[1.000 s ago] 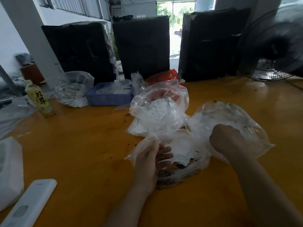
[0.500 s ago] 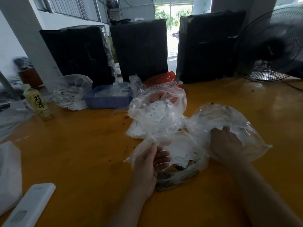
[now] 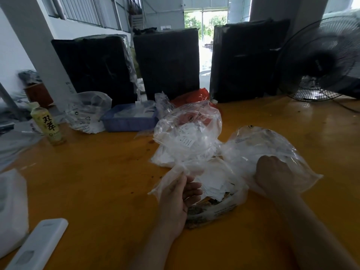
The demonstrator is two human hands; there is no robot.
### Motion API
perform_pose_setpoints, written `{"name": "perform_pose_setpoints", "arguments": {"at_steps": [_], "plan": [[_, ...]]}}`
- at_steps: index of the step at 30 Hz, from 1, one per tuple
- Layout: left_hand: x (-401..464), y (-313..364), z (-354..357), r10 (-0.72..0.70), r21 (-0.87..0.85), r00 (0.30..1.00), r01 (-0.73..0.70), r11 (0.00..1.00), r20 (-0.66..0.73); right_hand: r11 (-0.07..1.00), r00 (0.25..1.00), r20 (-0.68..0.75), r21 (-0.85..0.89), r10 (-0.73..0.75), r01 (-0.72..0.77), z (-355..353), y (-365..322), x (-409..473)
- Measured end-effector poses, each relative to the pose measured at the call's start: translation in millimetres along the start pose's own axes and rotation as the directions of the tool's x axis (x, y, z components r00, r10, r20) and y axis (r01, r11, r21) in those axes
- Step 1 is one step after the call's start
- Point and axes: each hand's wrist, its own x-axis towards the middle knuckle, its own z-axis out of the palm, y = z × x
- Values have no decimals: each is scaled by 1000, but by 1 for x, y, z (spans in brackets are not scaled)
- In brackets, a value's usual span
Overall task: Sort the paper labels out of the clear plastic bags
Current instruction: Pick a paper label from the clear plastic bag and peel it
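Note:
Several clear plastic bags lie in a heap on the orange table (image 3: 78, 182). My left hand (image 3: 175, 199) pinches the left edge of the nearest clear bag (image 3: 214, 209), which holds white paper labels (image 3: 213, 182). My right hand (image 3: 272, 172) is curled into a fist and grips the crumpled plastic of the puffed bag on the right (image 3: 272, 141). Behind them sits another clear bag (image 3: 191, 139) with labels inside. What my right fingers hold besides plastic is hidden.
A blue tray (image 3: 128, 121) with papers stands at the back, a filled clear bag (image 3: 85, 112) and a green drink bottle (image 3: 47, 123) to its left. Black wrapped bales (image 3: 165, 63) line the far edge. A fan (image 3: 321, 59) stands right. A white device (image 3: 37, 244) lies front left.
My right hand has closed from flatter fingers into a fist on the right bag. My left hand keeps its pinch on the near bag's edge.

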Motion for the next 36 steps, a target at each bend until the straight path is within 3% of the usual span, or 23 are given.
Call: {"name": "perform_pose_setpoints", "arguments": {"at_steps": [7,12,17,22,28,36], "plan": [[-2,0,-1,6,-4,1000,-6,1000,9,1000,998,-58,17,15,-14,-7,1,-1],[-1,-1,-2,3,-1,1000,-3,1000,1,979,991,-126,205,48,-21,-5,-3,-3],[-2,1,-1,-1,11,1000,1,1000,5,970,989,-118,217,-87,111,-8,-2,-5],[-3,2,-1,-2,29,1000,2,1000,6,937,966,-244,308,-90,165,-6,-2,-2],[-3,2,-1,-4,38,1000,3,999,21,945,980,-165,290,-107,152,-4,-1,0],[-2,0,0,6,82,1000,-7,997,19,868,912,-406,433,-53,243,-9,-13,-6]]}}
